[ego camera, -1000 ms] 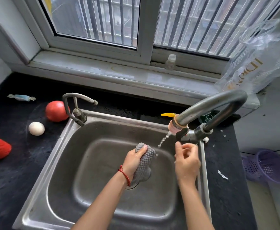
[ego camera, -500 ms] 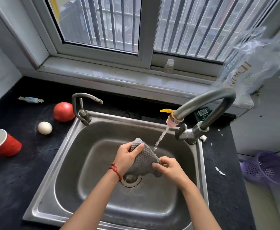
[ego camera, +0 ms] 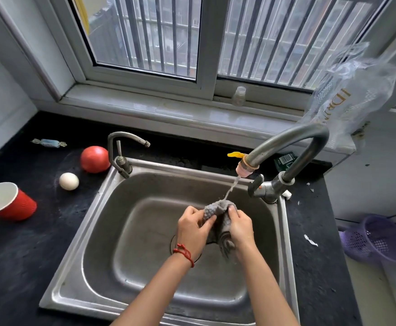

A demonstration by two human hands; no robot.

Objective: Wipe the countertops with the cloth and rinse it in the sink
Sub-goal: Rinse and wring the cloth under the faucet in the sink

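A grey knitted cloth (ego camera: 218, 209) is bunched between both hands over the steel sink (ego camera: 93, 231). My left hand (ego camera: 192, 225), with a red string on its wrist, grips the cloth's left side. My right hand (ego camera: 240, 225) grips its right side, and the cloth's tail hangs down below it. A thin stream of water runs from the big curved faucet (ego camera: 286, 142) onto the top of the cloth. The black countertop (ego camera: 16, 250) surrounds the sink on the left, back and right.
Left of the sink lie a tipped red paper cup (ego camera: 6, 204), a white egg (ego camera: 69, 181), a red tomato (ego camera: 95, 159) and a wrapped candy (ego camera: 49, 143). A small second tap (ego camera: 121, 151) stands at the sink's back left corner. A purple basket (ego camera: 378, 238) and a plastic bag (ego camera: 347, 95) are on the right.
My right hand came from near the faucet handle to the cloth and now grips it together with the left. The water stream grew steadier and the cloth is bunched tighter.
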